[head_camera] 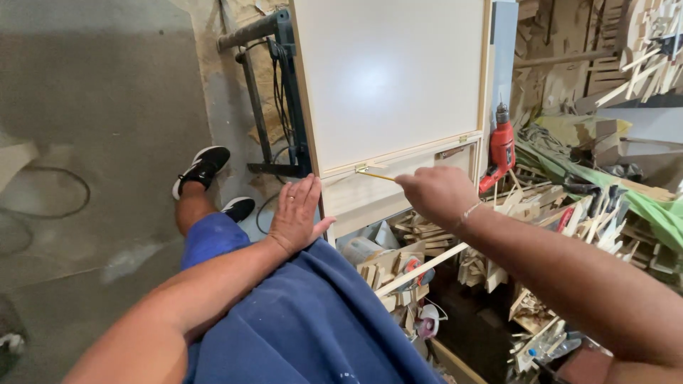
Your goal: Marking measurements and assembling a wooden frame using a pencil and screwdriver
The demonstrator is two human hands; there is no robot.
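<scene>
A hinge on the white panel is being fastened with a screwdriver gripped in the closed right hand; the left hand, open and flat, braces the panel's edge. Steady turning pressure is called for next.

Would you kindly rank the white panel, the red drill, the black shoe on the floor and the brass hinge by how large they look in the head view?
1. white panel, by far the largest.
2. black shoe and red drill: these look about alike, so no ranking between them.
3. brass hinge, the smallest.
</scene>
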